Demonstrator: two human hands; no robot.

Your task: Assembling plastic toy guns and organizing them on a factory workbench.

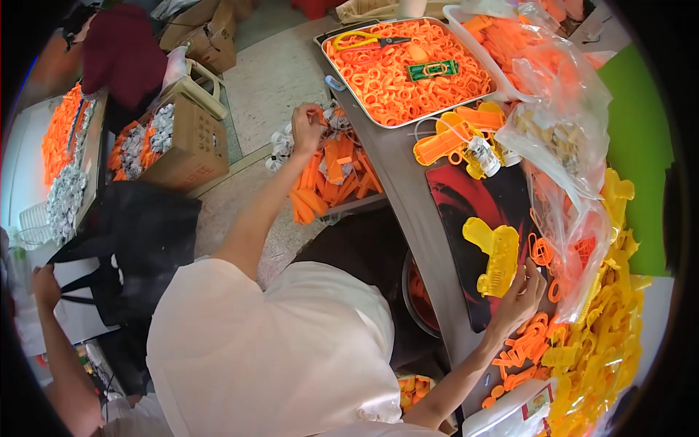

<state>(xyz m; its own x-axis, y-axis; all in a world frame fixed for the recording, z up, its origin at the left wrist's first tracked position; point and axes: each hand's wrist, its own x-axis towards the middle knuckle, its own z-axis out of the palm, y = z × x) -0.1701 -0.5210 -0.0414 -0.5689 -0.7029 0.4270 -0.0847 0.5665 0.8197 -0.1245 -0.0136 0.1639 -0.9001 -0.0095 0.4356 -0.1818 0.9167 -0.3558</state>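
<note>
My left hand [306,131] reaches over a bin of loose orange plastic parts [336,164] to the left of the table. Its fingers are closed around a small orange plastic piece [321,116], mostly hidden. On the right, a yellow toy gun shell [501,258] lies on a black and red mat [466,193]. My right hand [518,297] is beside that shell's right edge, fingers bent and slightly apart, with nothing visible in them. Orange ring-shaped parts [540,250] lie just beyond its fingertips.
A tray of orange rings [408,109] holds scissors [368,40] and a green piece [432,70]. Orange-yellow assemblies [466,138] sit below it. Clear plastic bags [564,131] and heaped yellow shells [593,357] line the right. Another person's hand [46,286] and a carton [186,149] are left.
</note>
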